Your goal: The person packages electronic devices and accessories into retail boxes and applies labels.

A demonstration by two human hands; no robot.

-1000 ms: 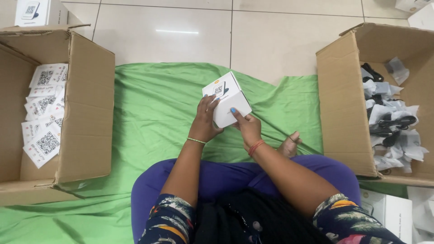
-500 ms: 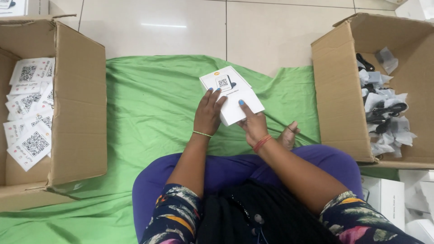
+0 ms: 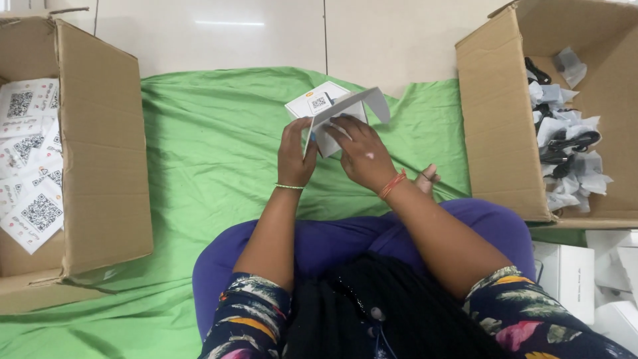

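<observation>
Pale glossy floor tiles point(image 3: 232, 33) run across the twelve o'clock side of the room, with a light glare on them. Over them lies a crumpled green cloth point(image 3: 212, 153), soft and full of folds, and a person in purple trousers sits on it at six o'clock.

At the centre, toward twelve, the person holds a small white box point(image 3: 325, 106) of smooth card, its lid flap point(image 3: 352, 106) raised and angled. The left hand point(image 3: 296, 149) grips the box's near left side, fingers curled round it. The right hand point(image 3: 359, 153) lies over the opening below the flap, fingers bent and pressing on the card.

At nine o'clock stands an open brown cardboard carton point(image 3: 100, 146), its corrugated wall plain and matte, holding a pile of flat white printed cards point(image 3: 30, 166). At three o'clock another brown carton point(image 3: 498, 133) holds crinkled clear bags with dark cables point(image 3: 565, 153). More white boxes point(image 3: 578, 272) sit at four o'clock.
</observation>
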